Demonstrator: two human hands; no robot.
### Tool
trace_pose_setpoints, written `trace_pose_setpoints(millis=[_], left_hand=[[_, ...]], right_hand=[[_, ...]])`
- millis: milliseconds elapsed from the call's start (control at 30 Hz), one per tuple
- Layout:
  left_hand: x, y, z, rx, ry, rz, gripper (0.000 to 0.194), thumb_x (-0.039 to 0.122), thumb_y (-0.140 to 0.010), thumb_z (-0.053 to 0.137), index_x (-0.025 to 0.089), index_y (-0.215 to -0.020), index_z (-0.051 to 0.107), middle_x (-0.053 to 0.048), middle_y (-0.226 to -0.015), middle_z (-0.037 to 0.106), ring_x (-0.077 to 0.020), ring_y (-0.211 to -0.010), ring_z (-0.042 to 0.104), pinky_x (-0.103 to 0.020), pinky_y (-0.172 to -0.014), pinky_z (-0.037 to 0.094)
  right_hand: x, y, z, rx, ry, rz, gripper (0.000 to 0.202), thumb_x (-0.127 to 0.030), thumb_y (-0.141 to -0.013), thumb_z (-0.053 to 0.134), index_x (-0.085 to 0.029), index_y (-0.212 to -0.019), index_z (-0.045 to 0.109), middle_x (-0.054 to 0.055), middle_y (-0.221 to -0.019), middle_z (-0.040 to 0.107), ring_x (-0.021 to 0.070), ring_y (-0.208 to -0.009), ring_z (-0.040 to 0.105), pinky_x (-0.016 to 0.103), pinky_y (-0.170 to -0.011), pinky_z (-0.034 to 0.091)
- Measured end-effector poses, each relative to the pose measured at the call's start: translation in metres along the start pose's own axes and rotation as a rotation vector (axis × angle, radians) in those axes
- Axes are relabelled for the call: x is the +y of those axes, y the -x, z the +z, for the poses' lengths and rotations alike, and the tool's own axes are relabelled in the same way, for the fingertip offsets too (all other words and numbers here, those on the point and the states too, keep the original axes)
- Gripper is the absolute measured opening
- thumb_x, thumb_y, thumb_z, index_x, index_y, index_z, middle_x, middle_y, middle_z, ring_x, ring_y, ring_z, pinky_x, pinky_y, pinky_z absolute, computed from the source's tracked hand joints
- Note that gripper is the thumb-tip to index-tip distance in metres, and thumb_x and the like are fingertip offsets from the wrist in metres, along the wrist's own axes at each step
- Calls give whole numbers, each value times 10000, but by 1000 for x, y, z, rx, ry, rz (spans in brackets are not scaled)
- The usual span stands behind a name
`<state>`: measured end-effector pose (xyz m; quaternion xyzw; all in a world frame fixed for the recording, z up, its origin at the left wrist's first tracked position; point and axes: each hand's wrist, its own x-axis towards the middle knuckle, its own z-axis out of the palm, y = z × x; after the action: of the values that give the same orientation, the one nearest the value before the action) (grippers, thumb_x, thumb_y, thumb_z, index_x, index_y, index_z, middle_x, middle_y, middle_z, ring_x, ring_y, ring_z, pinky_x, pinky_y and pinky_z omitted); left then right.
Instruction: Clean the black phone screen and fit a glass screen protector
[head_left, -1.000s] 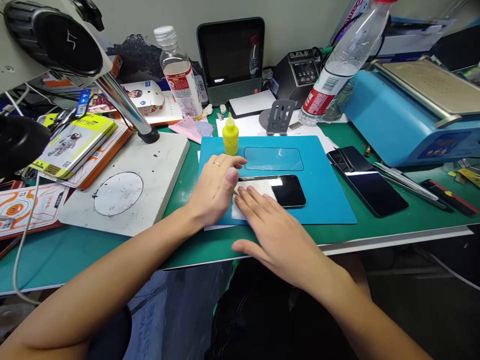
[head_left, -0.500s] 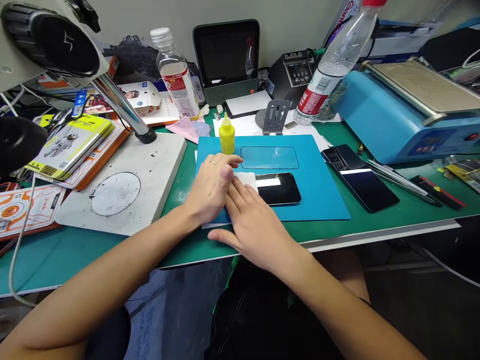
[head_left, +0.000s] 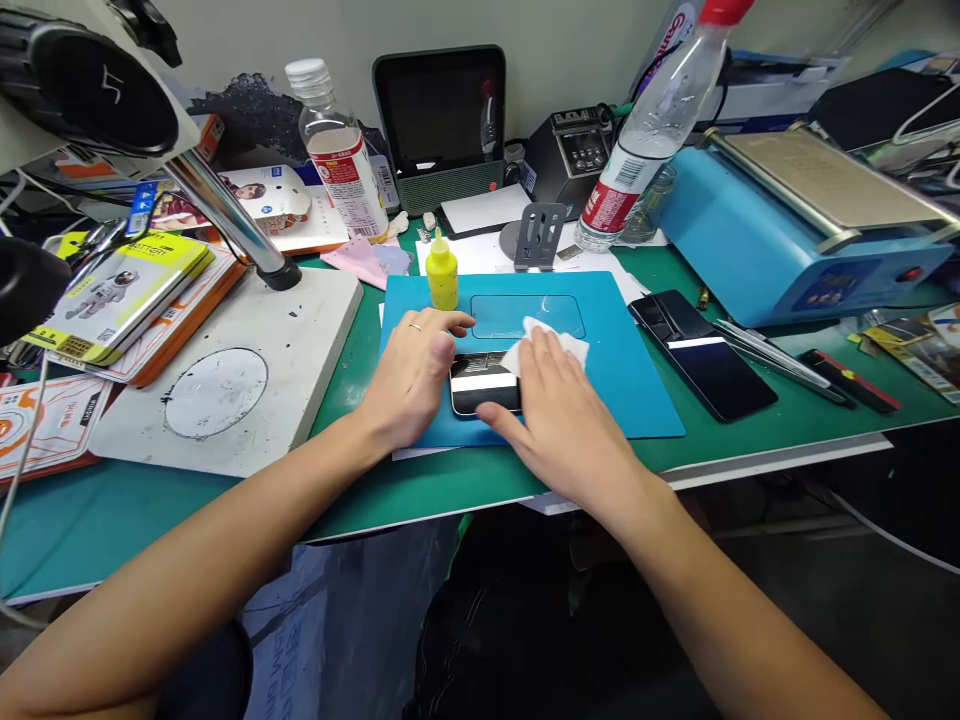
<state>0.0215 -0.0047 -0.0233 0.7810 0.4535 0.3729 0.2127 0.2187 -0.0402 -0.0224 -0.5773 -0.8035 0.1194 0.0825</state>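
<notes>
Two bare hands seen, both palm-down side over the work. Right hand (head_left: 566, 420): opened nearly flat, fingers extended close together, thumb spread toward the left hand; it grips nothing in a fist but covers a white wipe (head_left: 574, 348), one piece, whose edges show around the fingers. Left hand (head_left: 412, 375): half open, index finger extended, thumb raised, one ring worn; it is at the left end of the phone (head_left: 484, 395), and firm contact cannot be told. The phone lies between the hands, its right part hidden by the right hand. All of this is over one blue mat (head_left: 622, 390). Right of the right hand: a second phone (head_left: 720, 370), dark, tilted in line, with metal tweezers (head_left: 780, 360) just beside it, number unclear. Left of the left hand: one white stand base (head_left: 315, 350). Beyond the hands, on the mat: one clear pane (head_left: 525, 315) with a dark outline, and one yellow bottle (head_left: 442, 275), upright. Farther off: one grey holder (head_left: 538, 235), two drink bottles (head_left: 345, 170), one blue machine (head_left: 795, 230) to the right, one dark-screened display (head_left: 442, 120) at the back.
</notes>
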Motion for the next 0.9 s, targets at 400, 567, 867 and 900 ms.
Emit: trace_pose_setpoints(millis=[400, 567, 867, 900], left_hand=[[-4, 0, 0, -15, 23, -15, 578, 490, -1087, 145, 195, -1226, 623, -99, -1156, 675, -247, -1084, 562, -439, -1011, 418], [-2, 0, 0, -11, 17, -17, 595, 500, -1088, 133, 194, -1233, 623, -95, -1149, 672, -246, -1089, 563, -430, -1005, 420], [-1, -1, 2, 82, 144, -39, 614, 554, -1081, 135, 225, -1164, 646, -86, -1111, 685, -236, -1068, 593, -433, -1007, 461], [-1, -1, 2, 103, 169, -44, 611, 558, -1080, 142, 227, -1152, 650, -85, -1104, 685, -234, -1061, 597, -432, -1007, 467]], right_hand=[[-4, 32, -1, -70, 7, -400, 949, -729, -973, 353, 2, -1577, 355, 235, -1676, 276, 336, -1577, 243, 545, -1255, 307], [33, 45, -5, 3, 90, -245, 896, -677, -1009, 334, -18, -1614, 272, 228, -1698, 229, 325, -1586, 209, 555, -1254, 300], [-17, -11, 7, -22, 18, -245, 1065, -772, -925, 432, 55, -1582, 301, 300, -1687, 193, 389, -1592, 128, 567, -1273, 222], [-25, -12, 8, -34, 15, -274, 1085, -782, -911, 447, 64, -1577, 306, 301, -1685, 193, 395, -1589, 139, 555, -1278, 215]])
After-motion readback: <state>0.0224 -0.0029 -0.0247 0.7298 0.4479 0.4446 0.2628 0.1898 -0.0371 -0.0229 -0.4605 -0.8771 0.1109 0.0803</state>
